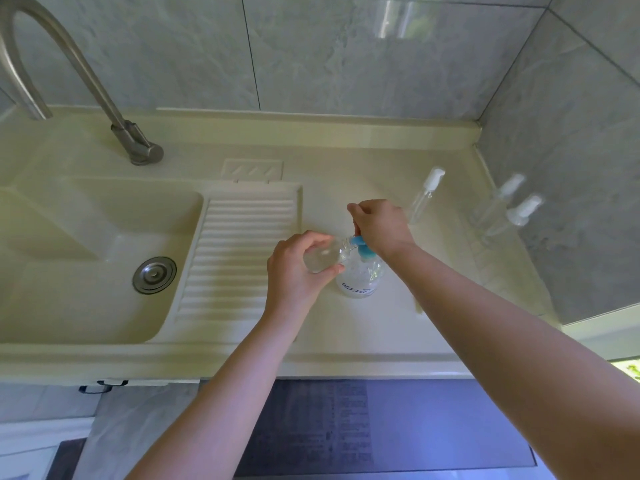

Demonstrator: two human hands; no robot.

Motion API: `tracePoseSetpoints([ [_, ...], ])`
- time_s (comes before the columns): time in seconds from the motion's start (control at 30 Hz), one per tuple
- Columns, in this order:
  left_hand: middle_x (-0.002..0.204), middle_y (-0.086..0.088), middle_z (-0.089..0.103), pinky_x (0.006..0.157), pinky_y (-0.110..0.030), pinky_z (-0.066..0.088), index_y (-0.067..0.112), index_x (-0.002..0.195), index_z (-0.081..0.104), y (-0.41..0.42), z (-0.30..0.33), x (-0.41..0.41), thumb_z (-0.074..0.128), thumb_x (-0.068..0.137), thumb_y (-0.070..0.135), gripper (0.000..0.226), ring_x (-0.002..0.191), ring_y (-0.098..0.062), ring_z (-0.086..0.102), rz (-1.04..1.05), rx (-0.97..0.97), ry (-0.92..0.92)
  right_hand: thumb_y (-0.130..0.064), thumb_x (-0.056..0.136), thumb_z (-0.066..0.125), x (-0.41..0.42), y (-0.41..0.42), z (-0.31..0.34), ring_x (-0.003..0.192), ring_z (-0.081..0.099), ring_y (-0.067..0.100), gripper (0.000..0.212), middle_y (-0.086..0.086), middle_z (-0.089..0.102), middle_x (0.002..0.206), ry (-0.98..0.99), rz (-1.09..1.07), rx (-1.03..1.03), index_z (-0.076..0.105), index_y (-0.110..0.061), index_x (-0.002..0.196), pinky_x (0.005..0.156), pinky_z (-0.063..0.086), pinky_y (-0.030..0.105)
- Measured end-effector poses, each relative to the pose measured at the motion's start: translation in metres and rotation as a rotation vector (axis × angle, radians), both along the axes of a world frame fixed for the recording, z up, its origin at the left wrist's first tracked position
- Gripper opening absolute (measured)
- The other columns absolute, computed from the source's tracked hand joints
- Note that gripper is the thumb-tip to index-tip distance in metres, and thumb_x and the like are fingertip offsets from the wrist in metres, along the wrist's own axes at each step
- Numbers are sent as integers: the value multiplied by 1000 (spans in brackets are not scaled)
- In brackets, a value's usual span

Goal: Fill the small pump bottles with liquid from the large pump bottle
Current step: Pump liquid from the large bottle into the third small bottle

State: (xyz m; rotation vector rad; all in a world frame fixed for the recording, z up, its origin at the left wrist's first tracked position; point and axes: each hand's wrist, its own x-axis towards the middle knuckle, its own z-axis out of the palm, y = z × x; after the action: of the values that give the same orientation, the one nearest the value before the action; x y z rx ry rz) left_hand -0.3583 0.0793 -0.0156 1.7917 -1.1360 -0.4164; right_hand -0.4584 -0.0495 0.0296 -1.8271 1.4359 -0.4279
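Cream-coloured counter (pixel 346 327) runs from the sink (pixel 69 237) and ribbed drainboard (pixel 239 258) on the left to the grey tiled wall (pixel 571 168) on the right, with bare surface in front of and behind the large pump bottle (pixel 360 275), which stands upright near the middle. The left hand (pixel 294 268) grips a small clear bottle (pixel 322 258) tilted sideways, its neck touching the blue pump head (pixel 362 245), on which the right hand (pixel 377 226) rests with curled fingers, forearm reaching in from the lower right. Another capped small bottle (pixel 424 195) stands behind, and a third (pixel 512 216) stands beside the wall.
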Motion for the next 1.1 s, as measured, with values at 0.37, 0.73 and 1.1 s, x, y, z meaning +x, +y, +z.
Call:
tracePoseSetpoints([
  [0.37, 98, 21, 70, 85, -16, 41, 27, 98, 70, -1, 0, 1, 89, 62, 21, 42, 91, 7, 56, -3, 1, -3, -25, 95, 47, -2, -3, 0, 62, 52, 17, 38, -1, 64, 63, -2, -14, 36, 60, -6, 64, 55, 41, 20],
  [0.73, 97, 21, 69, 90, -27, 46, 29, 98, 69, -2, 3, 1, 89, 62, 22, 42, 92, 1, 57, -8, 1, -16, -25, 97, 46, -7, -5, 5, 60, 52, 11, 42, -7, 61, 62, -4, -26, 80, 59, -15, 58, 55, 40, 21],
  [1.1, 97, 20, 70, 90, -28, 47, 28, 98, 70, -1, -1, 5, 90, 61, 22, 42, 92, -2, 59, 1, 6, -21, -28, 98, 44, -6, -2, 0, 62, 54, 12, 46, -1, 65, 65, -37, -61, 71, 60, -15, 57, 59, 42, 21],
])
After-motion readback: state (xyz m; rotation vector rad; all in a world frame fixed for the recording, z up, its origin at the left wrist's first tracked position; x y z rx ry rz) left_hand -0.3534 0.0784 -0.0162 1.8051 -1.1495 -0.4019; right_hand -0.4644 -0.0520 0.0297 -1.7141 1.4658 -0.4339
